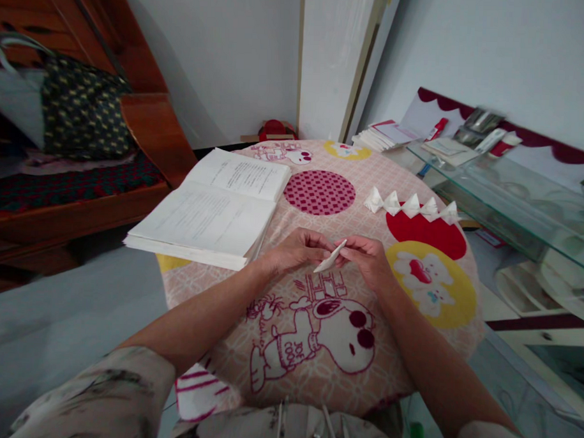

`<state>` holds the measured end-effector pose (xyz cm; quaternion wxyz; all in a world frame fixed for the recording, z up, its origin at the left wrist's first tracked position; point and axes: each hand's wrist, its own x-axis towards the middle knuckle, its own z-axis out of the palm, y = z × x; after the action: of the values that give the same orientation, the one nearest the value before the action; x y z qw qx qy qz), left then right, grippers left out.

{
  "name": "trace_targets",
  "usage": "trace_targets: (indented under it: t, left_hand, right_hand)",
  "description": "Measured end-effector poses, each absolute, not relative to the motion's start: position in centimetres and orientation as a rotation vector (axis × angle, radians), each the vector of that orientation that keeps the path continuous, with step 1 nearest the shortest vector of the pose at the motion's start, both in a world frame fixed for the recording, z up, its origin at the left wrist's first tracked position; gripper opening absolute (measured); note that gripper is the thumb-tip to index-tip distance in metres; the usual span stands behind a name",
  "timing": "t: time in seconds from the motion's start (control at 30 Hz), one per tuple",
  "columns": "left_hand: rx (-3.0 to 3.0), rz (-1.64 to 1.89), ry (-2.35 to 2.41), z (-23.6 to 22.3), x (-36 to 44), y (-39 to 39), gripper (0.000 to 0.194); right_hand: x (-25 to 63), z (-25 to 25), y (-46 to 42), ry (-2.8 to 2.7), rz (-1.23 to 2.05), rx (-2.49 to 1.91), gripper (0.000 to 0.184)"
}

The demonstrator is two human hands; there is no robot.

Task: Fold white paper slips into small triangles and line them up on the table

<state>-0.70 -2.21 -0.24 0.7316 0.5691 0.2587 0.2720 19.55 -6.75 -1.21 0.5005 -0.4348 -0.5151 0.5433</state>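
Between my two hands, above the near half of the round table, is a small folded piece of white paper (329,257), tilted and seen nearly edge-on. My left hand (303,250) pinches it from the left, its fingertips partly behind the paper. From the other side my right hand (365,257) grips it with thumb and fingers. Several folded white paper pieces (411,205) with pointed tops stand in a row at the table's right side. An open book (211,203) with printed pages lies to the left of my hands.
A patterned cloth (288,334) with cartoon figures covers the round table. On the right, a glass shelf (513,195) holds small items, near a stack of papers (385,134). A wooden bench (146,124) with a dark patterned bag (82,106) stands at the left.
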Motion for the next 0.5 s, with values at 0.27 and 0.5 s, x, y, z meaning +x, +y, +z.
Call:
trace_targets:
  t: [0.27,0.5]
  left_hand:
    - [1.416,0.831,0.739,-0.58,-0.05,-2.92,0.019]
    - [1.606,0.757,0.753,-0.26,-0.37,-2.87,0.012]
  right_hand:
    - [19.32,-0.89,-6.88,-1.219,1.267,-1.120,0.016]
    - [19.12,-0.87,-6.83,-1.175,1.244,-1.177,0.020]
